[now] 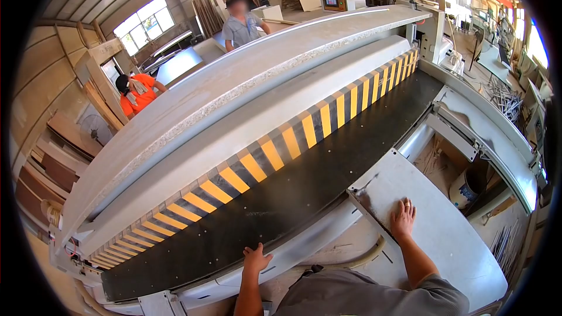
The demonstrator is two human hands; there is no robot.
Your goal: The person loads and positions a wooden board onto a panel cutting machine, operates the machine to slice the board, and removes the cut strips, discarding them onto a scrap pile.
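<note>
Hands apart, both loosely spread. Left hand (256, 256) at 6 o'clock, fingers loosely bent over the near edge of the black bed; cannot tell whether it presses or only rests. Right hand (403, 218) at 4 o'clock, palm down on the grey side table, fingers pointing away from the wearer.

Largest first. Long pale upper beam (234, 79), running 8 to 2 o'clock, its lip rough and speckled. Black bed (328, 169) along the near side on much the same line, scattered with small pale dots. Grey side table (448, 237) at 4 o'clock, its upper left corner close to the bed, dark smudges near that corner. Yellow-and-black striped strip (310, 131) between beam and bed, the whole length.

Beyond the beam, two other people: one in a grey-blue shirt (239, 30) between 11 and 12, one in an orange top (139, 96) just short of 10 o'clock, head bent down.

Control box (335, 1) with lit screen, 1 o'clock. Round fan (93, 127) at 9, partly covered. Bucket (463, 190) between 3 and 4, just past the side table. Ribbed hose (366, 258), 5 o'clock, below bed level.
</note>
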